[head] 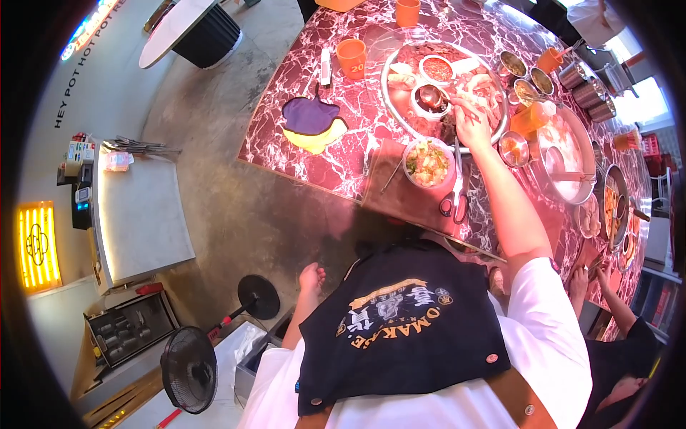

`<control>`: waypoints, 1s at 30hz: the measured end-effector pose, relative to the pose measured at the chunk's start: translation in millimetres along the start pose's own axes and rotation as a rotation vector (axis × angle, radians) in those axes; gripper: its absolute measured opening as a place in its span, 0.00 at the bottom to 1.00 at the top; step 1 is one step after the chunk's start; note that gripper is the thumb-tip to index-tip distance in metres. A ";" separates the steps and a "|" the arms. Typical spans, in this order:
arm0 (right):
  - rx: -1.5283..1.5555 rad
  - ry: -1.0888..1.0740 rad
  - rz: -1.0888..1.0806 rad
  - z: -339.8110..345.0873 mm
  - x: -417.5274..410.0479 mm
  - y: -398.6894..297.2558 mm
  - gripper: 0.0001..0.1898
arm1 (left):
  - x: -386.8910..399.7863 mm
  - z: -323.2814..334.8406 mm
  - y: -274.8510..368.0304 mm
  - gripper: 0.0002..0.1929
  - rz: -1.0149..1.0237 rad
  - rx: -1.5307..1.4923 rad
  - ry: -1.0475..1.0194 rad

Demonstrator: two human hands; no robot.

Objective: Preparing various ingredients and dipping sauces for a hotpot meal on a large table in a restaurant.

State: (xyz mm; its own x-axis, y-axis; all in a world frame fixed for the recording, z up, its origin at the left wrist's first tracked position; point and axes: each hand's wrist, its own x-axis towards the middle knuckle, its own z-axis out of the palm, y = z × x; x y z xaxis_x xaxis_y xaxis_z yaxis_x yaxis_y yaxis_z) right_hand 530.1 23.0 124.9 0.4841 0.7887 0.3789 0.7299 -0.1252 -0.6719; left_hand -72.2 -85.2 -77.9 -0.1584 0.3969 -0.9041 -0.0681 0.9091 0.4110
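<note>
My right hand (472,126) holds a small spoon (431,96) whose bowl is in a round dish of dark sauce (431,110). That dish stands on a large round platter (394,115) of sliced meat, beside a dish of red sauce (437,69). Below the platter are a plastic tub of chopped food (427,163) and scissors (458,198), whose blades point towards the platter. My left hand (312,277) hangs off the table at my side, fingers curled; whether it holds anything cannot be told.
A purple and yellow cloth (313,123) and an orange cup (352,58) lie left of the platter. On the right stand a large metal pan (587,187), small metal bowls (513,149) and a bottle (533,119). A co-worker's hands (579,281) are farther right. A fan (189,370) stands behind left.
</note>
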 end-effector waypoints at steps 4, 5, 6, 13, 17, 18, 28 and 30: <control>0.024 0.044 0.241 -13.5 3.8 29.2 0.15 | -7.6 -1.9 -30.8 0.11 -0.043 0.052 0.078; 0.194 0.025 0.354 -12.5 9.7 26.9 0.16 | 2.2 -52.8 -69.5 0.11 -0.040 0.039 0.104; 0.413 0.067 0.433 -2.4 12.2 18.7 0.16 | 13.5 -84.0 -104.0 0.11 0.053 0.246 0.089; 0.709 0.180 0.489 -73.7 -27.9 -17.0 0.15 | 29.9 -87.6 -64.8 0.13 0.549 0.984 -0.207; 0.641 0.125 0.513 -112.5 -72.9 -50.5 0.15 | 61.3 -97.1 -35.8 0.12 0.470 0.755 -0.401; 0.675 0.093 0.463 -115.5 -87.1 -46.1 0.15 | 63.3 -82.0 -27.3 0.10 0.351 0.635 -0.234; 0.003 -0.125 -0.011 -155.8 -176.9 -137.5 0.11 | 48.1 -6.4 100.4 0.07 0.116 0.188 -0.085; -0.121 -0.118 -0.137 -153.7 -186.1 -145.6 0.13 | 51.2 -9.2 95.8 0.07 0.112 0.194 -0.090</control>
State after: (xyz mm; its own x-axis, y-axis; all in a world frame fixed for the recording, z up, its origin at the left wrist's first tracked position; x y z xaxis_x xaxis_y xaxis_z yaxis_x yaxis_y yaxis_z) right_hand 407.9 -198.1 250.1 0.3222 0.8672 0.3796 0.8408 -0.0778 -0.5358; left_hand -95.9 21.0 -83.7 -0.0651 0.4984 -0.8645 0.1373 0.8626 0.4870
